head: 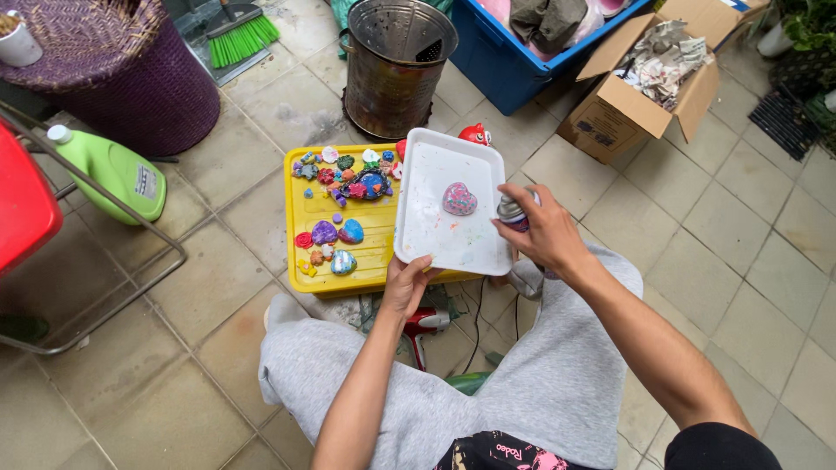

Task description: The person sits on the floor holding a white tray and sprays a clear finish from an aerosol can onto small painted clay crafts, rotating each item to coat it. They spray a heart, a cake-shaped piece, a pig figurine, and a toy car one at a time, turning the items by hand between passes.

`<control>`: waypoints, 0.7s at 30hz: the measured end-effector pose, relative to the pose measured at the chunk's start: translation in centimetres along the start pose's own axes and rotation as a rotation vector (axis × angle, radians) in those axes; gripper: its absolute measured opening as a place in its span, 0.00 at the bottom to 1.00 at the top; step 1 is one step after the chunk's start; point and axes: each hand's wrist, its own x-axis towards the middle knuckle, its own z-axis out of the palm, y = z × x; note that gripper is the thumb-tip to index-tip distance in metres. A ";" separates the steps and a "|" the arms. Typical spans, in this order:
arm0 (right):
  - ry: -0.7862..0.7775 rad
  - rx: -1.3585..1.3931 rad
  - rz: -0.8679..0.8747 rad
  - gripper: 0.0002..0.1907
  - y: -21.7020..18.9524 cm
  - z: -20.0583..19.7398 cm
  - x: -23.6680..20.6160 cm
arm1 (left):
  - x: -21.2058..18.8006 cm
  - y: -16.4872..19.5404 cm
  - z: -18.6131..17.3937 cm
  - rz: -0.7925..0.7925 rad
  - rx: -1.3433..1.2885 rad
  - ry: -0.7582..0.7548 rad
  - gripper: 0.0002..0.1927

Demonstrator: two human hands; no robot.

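My left hand [407, 283] grips the near edge of a white rectangular tray [435, 170] and holds it tilted above a yellow tray [306, 209]. On the white tray lies a heart-shaped painted piece [459, 199], pink with blue speckles. My right hand [542, 229] is closed around a small spray can [511, 211] whose top points toward the heart. Several small painted pieces [340, 178] in red, blue, purple and white lie on the yellow tray.
A metal bin [396, 65] stands behind the trays. A green jug [117, 170], a purple woven basket [131, 74], a blue tub [514, 61] and an open cardboard box [627, 104] ring the tiled floor. A red tool [424, 324] lies by my knees.
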 end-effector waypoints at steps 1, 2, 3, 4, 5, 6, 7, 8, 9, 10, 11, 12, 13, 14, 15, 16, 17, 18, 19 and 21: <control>-0.004 -0.001 -0.019 0.29 0.3 -0.1 -0.2 | 0.4 -0.2 0.4 -0.001 -0.003 -0.008 0.30; -0.008 0.000 -0.038 0.29 0.5 -0.1 -0.5 | 0.7 -0.3 0.6 -0.005 -0.006 -0.018 0.30; -0.015 0.000 -0.057 0.30 0.8 -0.2 -0.7 | 0.9 -0.4 0.8 -0.010 -0.010 -0.028 0.30; -0.014 0.009 -0.035 0.29 1.0 -0.3 -0.9 | 1.1 -0.6 1.0 -0.015 -0.015 -0.036 0.30; -0.014 0.017 -0.016 0.29 1.1 -0.4 -1.1 | 1.3 -0.8 1.2 -0.010 -0.018 -0.042 0.30; -0.014 0.029 0.003 0.29 1.3 -0.4 -1.2 | 1.5 -0.8 1.2 -0.005 -0.019 -0.044 0.30; 0.021 0.016 0.025 0.29 1.3 -0.5 -1.4 | 1.5 -0.9 1.3 0.000 -0.019 -0.045 0.30; 0.060 0.003 0.047 0.29 1.4 -0.5 -1.5 | 1.5 -0.9 1.2 -0.003 -0.015 -0.044 0.30; 0.102 -0.011 0.069 0.29 1.4 -0.6 -1.6 | 1.5 -0.9 1.1 -0.005 -0.012 -0.046 0.31; 0.091 -0.009 0.045 0.29 1.4 -0.6 -1.8 | 1.5 -0.9 1.1 -0.006 -0.012 -0.046 0.31; 0.076 -0.012 0.019 0.29 1.4 -0.6 -2.0 | 1.5 -1.0 1.1 -0.003 -0.004 -0.044 0.31; 0.063 -0.011 -0.003 0.29 1.4 -0.6 -2.1 | 1.4 -1.0 1.0 -0.002 0.007 -0.043 0.32; 0.100 -0.006 -0.006 0.29 1.4 -0.7 -2.2 | 1.3 -1.0 1.0 0.001 0.021 -0.042 0.32; 0.134 0.001 -0.013 0.29 1.4 -0.8 -2.3 | 1.3 -1.0 1.0 0.001 0.007 -0.047 0.32; 0.165 0.011 -0.018 0.28 1.4 -0.8 -2.4 | 1.2 -1.0 1.0 0.000 -0.007 -0.047 0.32; 0.150 0.029 -0.015 0.29 1.4 -0.8 -2.6 | 1.1 -1.0 0.9 -0.001 -0.017 -0.047 0.32; 0.137 0.046 -0.015 0.29 1.3 -0.7 -2.7 | 1.1 -0.9 0.8 0.000 -0.024 -0.047 0.32; 0.123 0.062 -0.017 0.29 1.2 -0.7 -2.9 | 1.1 -0.8 0.8 0.002 -0.032 -0.046 0.32; 0.120 0.055 -0.019 0.29 1.0 -0.6 -3.2 | 1.0 -0.8 0.7 0.003 -0.040 -0.046 0.32; 0.115 0.042 -0.027 0.29 0.6 -0.1 -3.8 | 1.1 -0.8 0.6 0.011 -0.039 -0.042 0.32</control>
